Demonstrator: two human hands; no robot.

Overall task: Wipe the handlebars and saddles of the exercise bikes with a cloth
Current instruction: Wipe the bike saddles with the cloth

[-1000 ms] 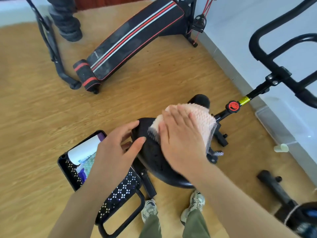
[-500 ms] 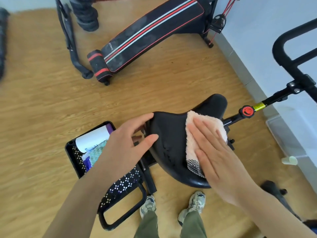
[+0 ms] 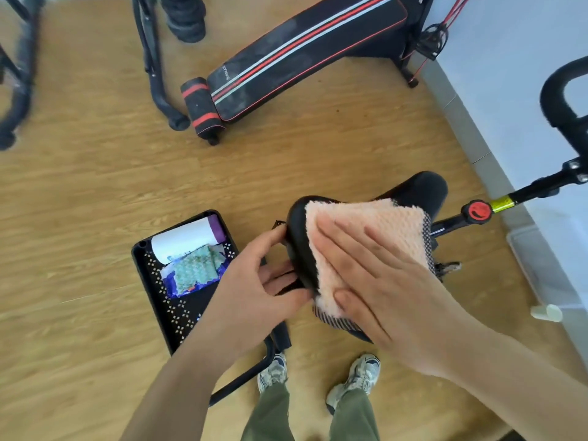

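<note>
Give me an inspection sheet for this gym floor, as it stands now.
Surface: wooden floor, bare around the bike.
Job's things: pink cloth spread over the black saddle; handlebar at right edge.
Clutter: black basket holding wrappers; white cup by the wall.
Grips: left hand steadies the saddle's edge; right hand flat on the cloth.
Cables: red cords at the sit-up bench.
Surroundings: white wall right.

Cloth [image 3: 366, 230] lies on saddle [image 3: 299, 243]; basket [image 3: 152, 281] sits left, bench [image 3: 302, 52] behind.
</note>
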